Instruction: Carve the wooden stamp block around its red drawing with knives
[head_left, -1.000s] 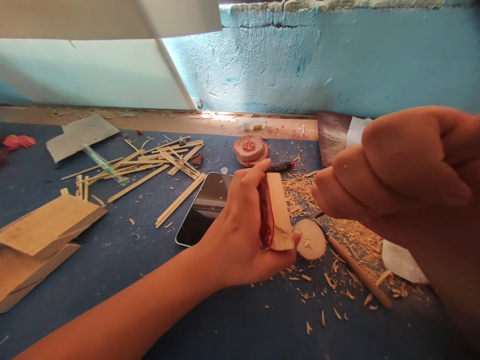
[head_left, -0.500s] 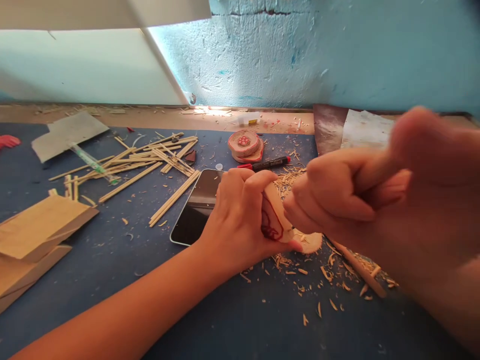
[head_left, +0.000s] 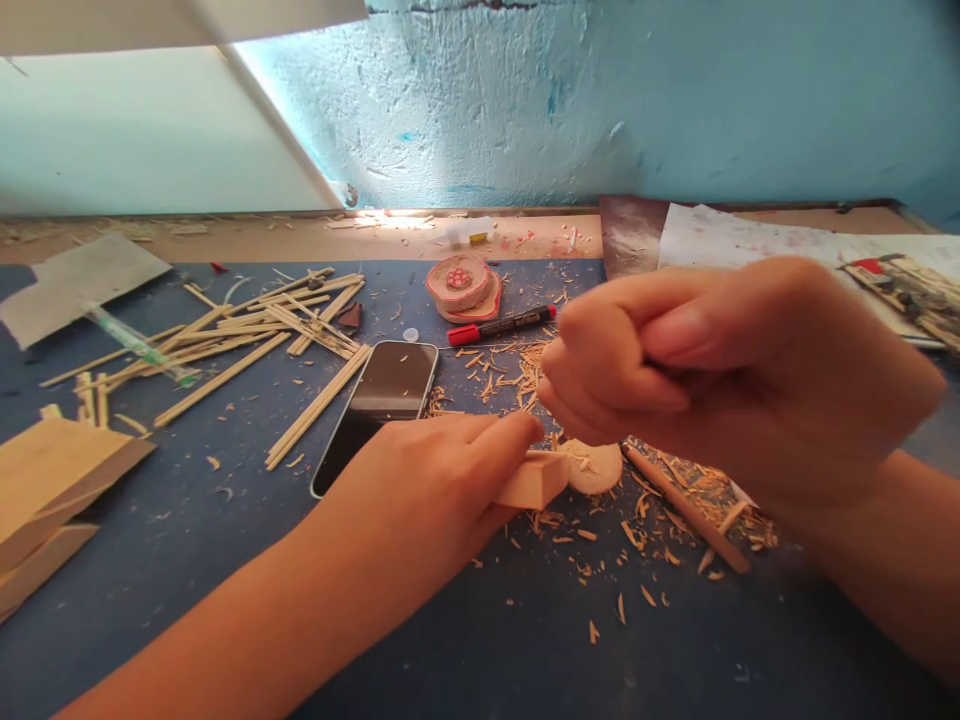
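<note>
My left hand (head_left: 420, 480) lies on the blue tabletop and grips a pale wooden block (head_left: 536, 478), pressing it flat against the surface. Just above and to the right of the block hovers my right hand (head_left: 720, 370), clenched in a tight fist; anything inside the fist is hidden. A small round wooden disc (head_left: 596, 465) lies right behind the block's far end. A thin wooden dowel (head_left: 686, 508) rests diagonally under my right hand among wood shavings (head_left: 510, 370).
A dark phone (head_left: 379, 405) lies just left of my left hand. Behind it are a red-capped marker (head_left: 499, 325), painted wood slices (head_left: 461, 285) and a pile of thin sticks (head_left: 247, 335). Wooden blocks (head_left: 52, 480) sit at the left edge, papers (head_left: 750, 245) at the back right.
My left hand has turned the block from upright, red-marked face showing, to lying flat on the table. My right fist has dropped lower and moved left, close over the block.
</note>
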